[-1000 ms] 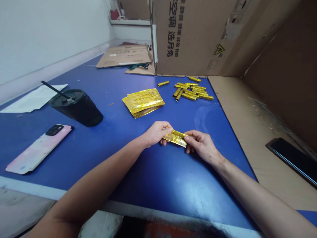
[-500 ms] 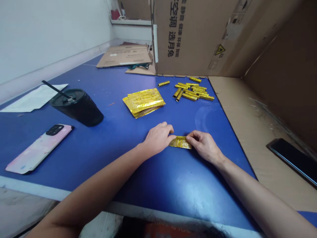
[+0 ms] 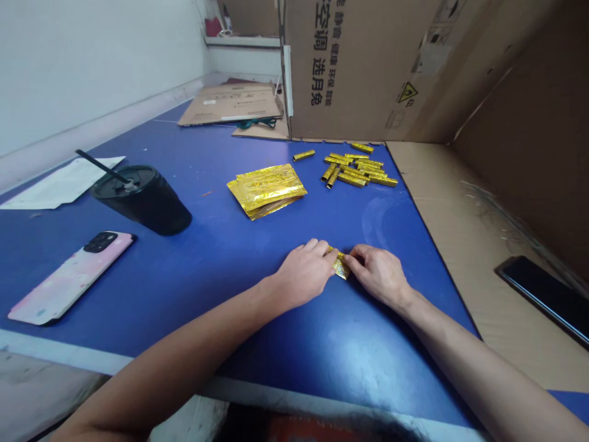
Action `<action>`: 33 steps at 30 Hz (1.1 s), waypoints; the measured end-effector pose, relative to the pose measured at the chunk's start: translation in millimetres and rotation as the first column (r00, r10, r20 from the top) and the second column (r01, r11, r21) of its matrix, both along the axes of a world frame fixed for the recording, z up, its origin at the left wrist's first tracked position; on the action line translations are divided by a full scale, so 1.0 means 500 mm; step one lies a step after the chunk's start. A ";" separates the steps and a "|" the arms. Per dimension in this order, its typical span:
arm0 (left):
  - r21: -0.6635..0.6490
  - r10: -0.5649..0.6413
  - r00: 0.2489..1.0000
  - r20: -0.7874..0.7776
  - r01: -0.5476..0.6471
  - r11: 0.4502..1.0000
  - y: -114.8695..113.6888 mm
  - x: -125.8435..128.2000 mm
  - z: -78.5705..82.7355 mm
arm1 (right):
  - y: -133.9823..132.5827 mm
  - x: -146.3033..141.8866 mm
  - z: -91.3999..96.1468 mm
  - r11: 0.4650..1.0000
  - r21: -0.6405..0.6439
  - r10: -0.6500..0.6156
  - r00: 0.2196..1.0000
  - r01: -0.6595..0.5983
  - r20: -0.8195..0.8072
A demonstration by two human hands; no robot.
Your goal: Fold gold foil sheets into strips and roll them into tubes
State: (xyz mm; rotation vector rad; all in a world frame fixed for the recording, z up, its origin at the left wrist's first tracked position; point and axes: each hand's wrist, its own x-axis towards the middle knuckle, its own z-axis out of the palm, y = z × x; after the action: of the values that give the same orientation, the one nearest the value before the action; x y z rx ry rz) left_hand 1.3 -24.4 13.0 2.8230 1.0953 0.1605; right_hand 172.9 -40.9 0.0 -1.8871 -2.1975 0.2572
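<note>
My left hand [image 3: 306,273] and my right hand [image 3: 377,273] rest close together on the blue tabletop [image 3: 221,294]. Between their fingertips sits a small folded piece of gold foil [image 3: 341,266], mostly hidden by my fingers. Beyond my hands lies a stack of flat gold foil sachets [image 3: 265,190]. Further right is a loose pile of rolled gold foil tubes [image 3: 356,170], with a single tube [image 3: 304,155] apart from it. Neither hand touches the stack or the pile.
A black cup with a straw [image 3: 142,199] stands left, near a white paper sheet [image 3: 64,191] and a phone in a pink case [image 3: 71,279]. A cardboard box wall [image 3: 350,67] rises behind the table. A black phone [image 3: 543,294] lies on cardboard at right.
The foil strip has folded or rolled into a much smaller piece. My hands have come closer together and now press it down at the tabletop.
</note>
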 end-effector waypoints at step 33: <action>-0.044 -0.074 0.997 0.030 0.075 0.996 0.021 -0.012 -0.017 | -0.035 -0.024 0.034 0.948 0.012 0.304 0.914 -0.319 0.268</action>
State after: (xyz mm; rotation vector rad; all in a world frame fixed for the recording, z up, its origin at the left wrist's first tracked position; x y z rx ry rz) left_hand -4.7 -14.2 4.6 2.8073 0.9738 0.1666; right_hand 161.0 -58.6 17.2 -1.6121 -2.6529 -0.0054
